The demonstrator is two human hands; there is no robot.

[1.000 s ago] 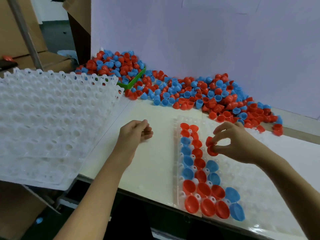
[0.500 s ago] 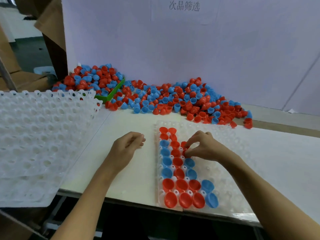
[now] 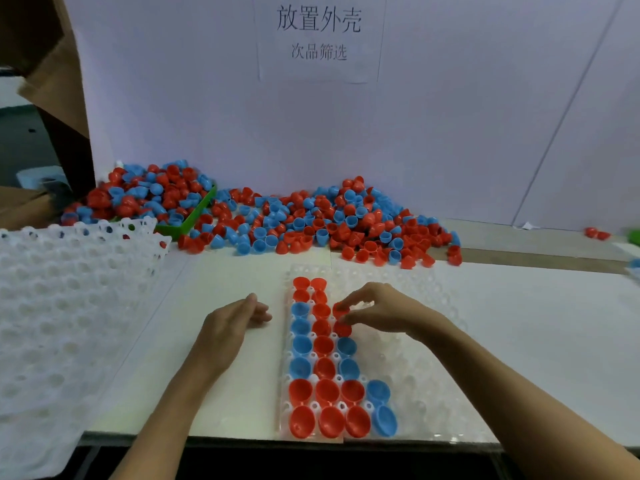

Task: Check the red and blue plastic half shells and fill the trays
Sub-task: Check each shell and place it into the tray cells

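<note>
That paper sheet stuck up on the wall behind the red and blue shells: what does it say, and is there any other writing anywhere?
"放置外壳": large top line on the paper sheet taped to the wall.
"次品筛选": smaller line beneath it on the same sheet.
No other writing shows on the shells, the trays or the table.

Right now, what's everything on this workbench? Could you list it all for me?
loose shells: too many to count, red and blue, heaped along the back wall
green bin: one, back left, piled with shells
clear tray: one, front centre, left columns filled with red and blue shells
white trays: a stack, count unclear, left side
paper sign: one, white, on the wall
table: one, white
left hand: holds nothing, rests on the table beside the clear tray
right hand: pinches a red shell over the clear tray
</note>
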